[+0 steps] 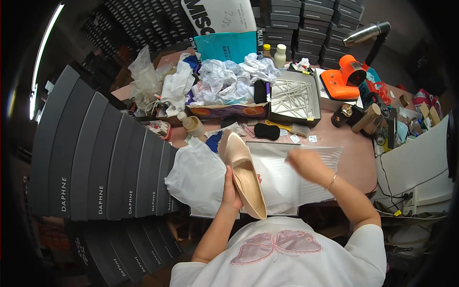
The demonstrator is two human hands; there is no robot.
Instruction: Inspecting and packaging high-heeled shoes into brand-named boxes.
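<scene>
The left hand [233, 190] is clamped around the side of a beige, pointed-toe leather pump [245, 173], holding it toe-away above white tissue paper [201, 177] spread on the pink desk [356, 160]. The right hand [306, 162] is blurred, fingers curled together on a ribbed white paper sheet [318, 158] just beside the shoe.

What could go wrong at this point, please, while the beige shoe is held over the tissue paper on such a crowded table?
The left hand grips the beige shoe alone, by its rear half, so it might slip. The right hand is blurred over the white tissue paper, which could tear or crease. The small bottle stands close to the paper's far edge and may get knocked over.
</scene>
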